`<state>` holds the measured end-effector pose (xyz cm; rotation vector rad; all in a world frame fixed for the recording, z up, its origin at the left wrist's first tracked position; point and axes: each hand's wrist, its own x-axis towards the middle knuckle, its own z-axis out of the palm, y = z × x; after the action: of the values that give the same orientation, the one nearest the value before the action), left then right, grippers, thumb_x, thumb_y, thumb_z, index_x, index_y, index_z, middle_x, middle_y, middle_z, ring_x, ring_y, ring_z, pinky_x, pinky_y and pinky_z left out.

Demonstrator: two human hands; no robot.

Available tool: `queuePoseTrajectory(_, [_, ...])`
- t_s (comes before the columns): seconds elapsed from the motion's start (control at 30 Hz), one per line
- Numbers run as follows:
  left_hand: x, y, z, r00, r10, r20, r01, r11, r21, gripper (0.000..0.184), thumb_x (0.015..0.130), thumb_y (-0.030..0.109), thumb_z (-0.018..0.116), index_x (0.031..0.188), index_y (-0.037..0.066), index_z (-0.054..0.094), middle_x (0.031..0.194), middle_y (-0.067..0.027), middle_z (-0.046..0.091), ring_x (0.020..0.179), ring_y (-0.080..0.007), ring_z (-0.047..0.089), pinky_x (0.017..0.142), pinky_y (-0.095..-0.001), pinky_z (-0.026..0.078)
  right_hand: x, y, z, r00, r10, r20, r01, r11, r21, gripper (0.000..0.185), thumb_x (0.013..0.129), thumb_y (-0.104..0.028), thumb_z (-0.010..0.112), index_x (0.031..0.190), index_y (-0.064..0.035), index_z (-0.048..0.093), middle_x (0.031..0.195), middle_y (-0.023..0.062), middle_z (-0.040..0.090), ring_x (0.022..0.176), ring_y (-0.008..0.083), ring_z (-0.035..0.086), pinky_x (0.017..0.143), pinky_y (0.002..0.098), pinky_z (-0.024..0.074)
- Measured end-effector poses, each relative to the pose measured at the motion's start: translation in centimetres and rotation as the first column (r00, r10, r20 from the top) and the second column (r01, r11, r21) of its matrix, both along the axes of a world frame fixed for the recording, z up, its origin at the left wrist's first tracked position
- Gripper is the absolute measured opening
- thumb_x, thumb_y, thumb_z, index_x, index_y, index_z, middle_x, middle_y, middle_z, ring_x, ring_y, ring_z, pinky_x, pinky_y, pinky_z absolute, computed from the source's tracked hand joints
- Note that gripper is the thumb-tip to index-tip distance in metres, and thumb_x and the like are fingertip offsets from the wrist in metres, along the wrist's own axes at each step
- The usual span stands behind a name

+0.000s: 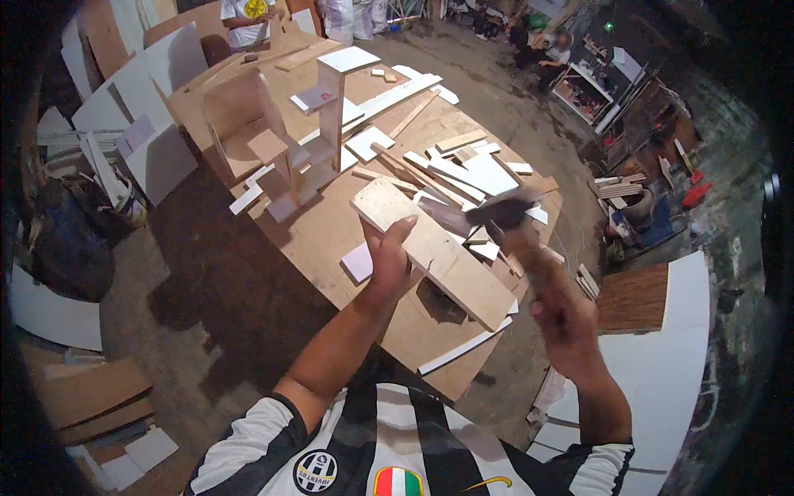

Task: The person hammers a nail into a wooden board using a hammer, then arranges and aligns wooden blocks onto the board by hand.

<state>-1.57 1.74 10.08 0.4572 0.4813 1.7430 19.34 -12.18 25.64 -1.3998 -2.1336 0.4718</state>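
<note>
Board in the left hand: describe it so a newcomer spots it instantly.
Find the large wooden table in mid-view. Near its closer end, the left hand grips a long board running diagonally. Unlike the narrow white strips scattered beyond it, it is broad, pale bare wood.

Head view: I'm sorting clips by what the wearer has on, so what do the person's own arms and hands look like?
The left hand and right hand are bare, with no gloves or watch visible; the right is blurred. Both forearms are uncovered below short black-and-white sleeves, part of a striped shirt with a round badge.
</note>
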Motion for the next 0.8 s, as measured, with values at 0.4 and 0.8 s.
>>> queuePoseTrajectory(0.4, [0.1, -0.5, 1.2, 0.999, -0.047, -0.010, 0.047, 0.999, -0.023, 0.057, 0.085, -0.005, 0.056, 0.138, 0.005, 0.036, 0.116, -0.0171, 0.057, 0.105, -0.0281, 0.066, 0.088, -0.0426, 0.060, -0.6, -0.2, -2.5, 0.967, 0.013, 0.255, -0.014, 1.000, 0.002, 0.070, 0.091, -0.002, 0.065, 0.156, -0.0121, 0.038, 0.127, 0.0242, 0.066, 0.102, 0.0406, 0.071, 0.081, 0.0480, 0.0590])
queuePoseTrajectory(0.8, [0.3, -0.1, 1.1, 0.999, -0.047, -0.010, 0.047, 0.999, -0.001, 0.059, 0.087, -0.008, 0.054, 0.139, 0.008, 0.034, 0.122, -0.0159, 0.054, 0.111, -0.0260, 0.062, 0.091, -0.0418, 0.059, -0.1, 0.2, -1.4, 0.964, 0.020, 0.267, -0.007, 0.999, -0.049, 0.071, 0.091, -0.005, 0.067, 0.155, -0.0148, 0.038, 0.115, 0.0234, 0.068, 0.095, 0.0430, 0.071, 0.076, 0.0489, 0.0587])
